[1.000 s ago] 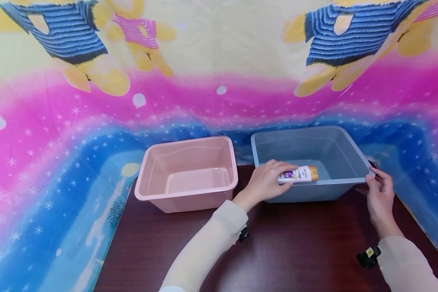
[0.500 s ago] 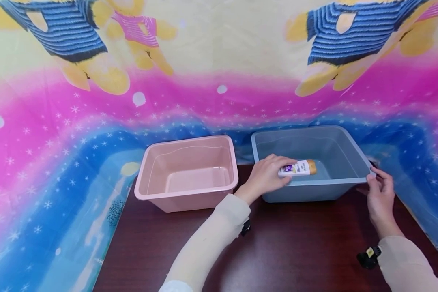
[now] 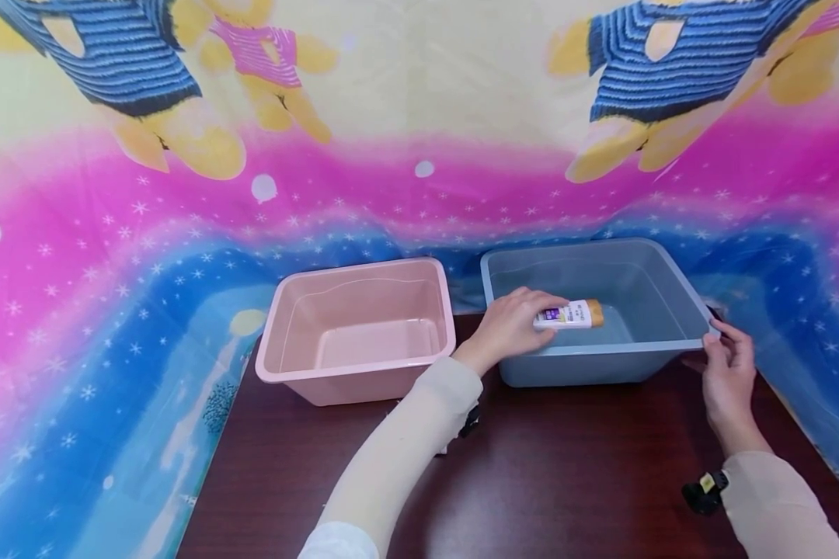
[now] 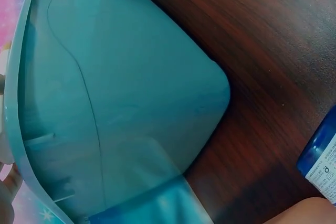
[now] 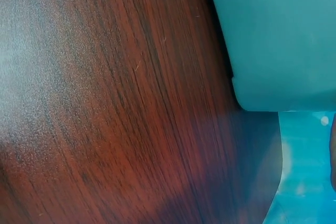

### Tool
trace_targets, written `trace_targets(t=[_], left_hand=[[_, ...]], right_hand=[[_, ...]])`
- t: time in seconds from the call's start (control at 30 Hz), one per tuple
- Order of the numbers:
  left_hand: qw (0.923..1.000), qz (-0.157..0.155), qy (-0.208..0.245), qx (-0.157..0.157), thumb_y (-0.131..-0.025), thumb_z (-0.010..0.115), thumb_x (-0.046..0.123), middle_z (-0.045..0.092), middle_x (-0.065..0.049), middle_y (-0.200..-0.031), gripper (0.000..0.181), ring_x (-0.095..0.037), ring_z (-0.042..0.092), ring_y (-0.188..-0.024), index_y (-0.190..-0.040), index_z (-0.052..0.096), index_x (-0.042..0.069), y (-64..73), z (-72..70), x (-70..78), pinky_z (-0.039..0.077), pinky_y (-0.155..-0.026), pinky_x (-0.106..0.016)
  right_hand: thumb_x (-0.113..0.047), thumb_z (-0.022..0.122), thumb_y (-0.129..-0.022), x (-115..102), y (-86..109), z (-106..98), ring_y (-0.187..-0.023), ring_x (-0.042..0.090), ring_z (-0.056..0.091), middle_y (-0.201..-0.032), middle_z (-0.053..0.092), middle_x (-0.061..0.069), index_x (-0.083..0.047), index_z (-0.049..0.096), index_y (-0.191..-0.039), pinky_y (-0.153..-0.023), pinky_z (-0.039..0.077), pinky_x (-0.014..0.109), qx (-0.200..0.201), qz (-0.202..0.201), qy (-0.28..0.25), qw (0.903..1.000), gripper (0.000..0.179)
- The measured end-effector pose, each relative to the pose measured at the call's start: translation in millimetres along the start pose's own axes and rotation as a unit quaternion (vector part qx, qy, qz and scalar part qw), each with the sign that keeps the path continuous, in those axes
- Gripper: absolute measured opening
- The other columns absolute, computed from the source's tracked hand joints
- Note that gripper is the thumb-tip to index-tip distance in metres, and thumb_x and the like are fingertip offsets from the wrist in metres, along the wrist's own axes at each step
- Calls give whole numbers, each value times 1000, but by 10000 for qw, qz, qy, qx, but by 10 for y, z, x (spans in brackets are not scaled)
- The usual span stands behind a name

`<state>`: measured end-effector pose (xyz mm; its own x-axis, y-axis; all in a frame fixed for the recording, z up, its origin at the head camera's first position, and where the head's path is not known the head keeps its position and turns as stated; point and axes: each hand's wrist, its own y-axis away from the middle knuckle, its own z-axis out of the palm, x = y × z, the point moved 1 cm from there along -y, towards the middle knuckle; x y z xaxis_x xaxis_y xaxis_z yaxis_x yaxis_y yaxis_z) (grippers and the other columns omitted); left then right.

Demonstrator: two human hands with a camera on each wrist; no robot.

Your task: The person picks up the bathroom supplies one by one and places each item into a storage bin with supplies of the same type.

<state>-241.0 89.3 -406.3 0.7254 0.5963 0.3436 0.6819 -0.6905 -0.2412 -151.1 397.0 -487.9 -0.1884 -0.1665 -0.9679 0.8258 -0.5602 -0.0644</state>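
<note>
In the head view, the left hand (image 3: 513,322) had its fingers bent around a white bottle (image 3: 568,314) with a yellow-orange cap, open only as wide as the bottle. The bottle lay on its side in the hand, with a purple patch on its label, and it was over the front rim of the gray-blue tub (image 3: 604,349). The right hand (image 3: 730,376) had its thumb and fingers around the tub's front right corner, nearly closed on the rim. A pink tub (image 3: 370,384) sat just beside it, to the left, and both tubs were on a dark red-brown table (image 3: 559,481). Behind them hung a bright cloth (image 3: 419,202) with teddy bears and little white stars. In the left wrist view, the side of the gray-blue tub filled the middle. A blue container (image 4: 321,156) with a white label poked in at the right edge, near the table. In the right wrist view, there was mostly shiny table, with one tub corner and a bit of blue cloth. Only a sliver of finger showed there, at the right edge.
</note>
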Motion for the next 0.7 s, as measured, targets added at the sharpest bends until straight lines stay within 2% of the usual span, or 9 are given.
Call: trace_targets(t=[0.23,0.33,0.47,0.7], left_hand=[[9985,-373,356,-196,-83,66,40,52,16,-128,52,-3,46,-106,-133,49,35,-74,30,-20,43,-81,-23],[9975,-430,486,-272,-83,66,40,52,16,-128,52,-2,46,-107,-133,49,36,-110,35,-24,43,-83,-24],[9973,-422,502,-317,-82,68,37,53,15,-126,51,-2,47,-104,-131,51,35,-142,40,-49,43,-82,-24],[9969,-508,370,-482,-82,67,39,53,14,-127,50,-1,49,-105,-130,52,35,-154,61,-104,43,-85,-24]], right_hand=[[-16,50,-96,-13,6,1,-88,8,56,-111,49,1,-13,47,-130,-60,51,16,61,7,-8,10000,34],[-16,50,-96,-12,3,-1,-89,8,55,-111,48,0,-13,47,-129,-61,50,15,73,13,18,10000,34],[-18,50,-96,1,5,-4,-90,9,54,-112,48,-1,-14,46,-130,-61,50,15,58,63,53,9999,34],[-19,49,-96,-9,5,-8,-89,7,55,-113,48,-1,-15,45,-131,-62,50,15,-195,-24,20,9998,35]])
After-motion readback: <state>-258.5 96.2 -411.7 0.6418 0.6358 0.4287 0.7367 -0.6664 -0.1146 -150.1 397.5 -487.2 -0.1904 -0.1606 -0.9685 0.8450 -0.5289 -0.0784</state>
